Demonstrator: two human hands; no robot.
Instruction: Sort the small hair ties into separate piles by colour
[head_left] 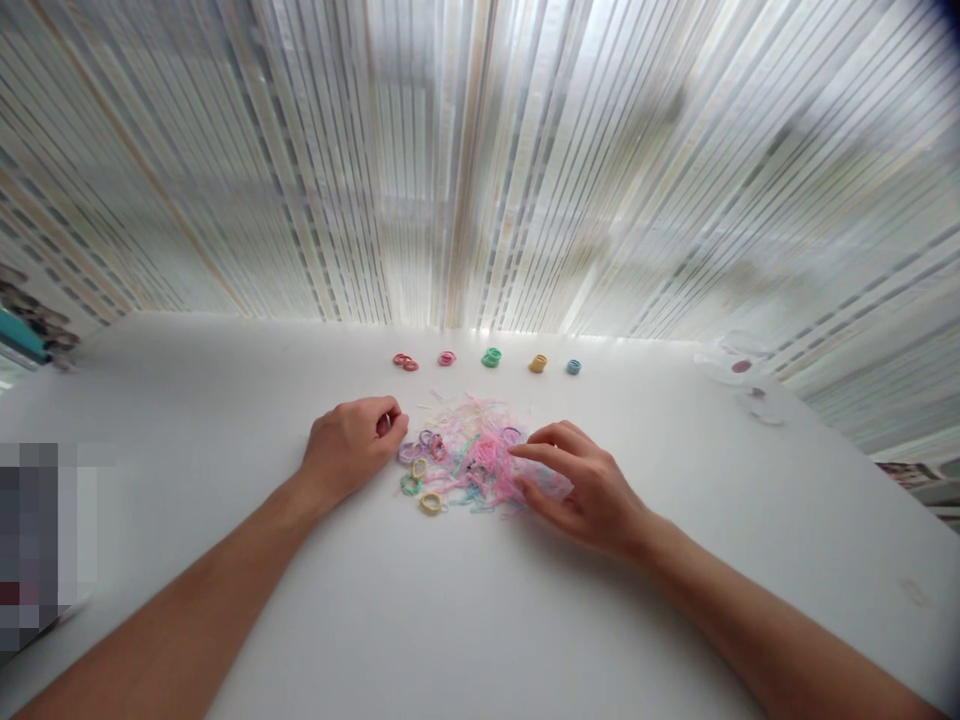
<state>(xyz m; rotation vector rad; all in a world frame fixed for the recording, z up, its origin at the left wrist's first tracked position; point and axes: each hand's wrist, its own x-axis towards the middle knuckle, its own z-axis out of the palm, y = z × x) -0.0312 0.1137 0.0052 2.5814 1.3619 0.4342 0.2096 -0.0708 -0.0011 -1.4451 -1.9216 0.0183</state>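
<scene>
A loose pile of pink, white and pale blue shredded strips (487, 455) lies on the white table, with small hair ties mixed into it. My right hand (581, 480) is at its right edge, thumb and fingers apart, fingertips at the strips. My left hand (356, 440) rests curled at the pile's left side; what its fingers hold, if anything, I cannot make out. Close by are purple hair ties (409, 453), a green hair tie (410, 485) and a yellow hair tie (431, 503).
Behind the pile runs a row of hair ties: red ones (406, 362), pink (447, 358), green (491, 357), yellow (538, 364) and blue (574, 367). Clear plastic pieces (761, 405) lie at the far right. A striped curtain (465, 180) hangs along the table's back edge.
</scene>
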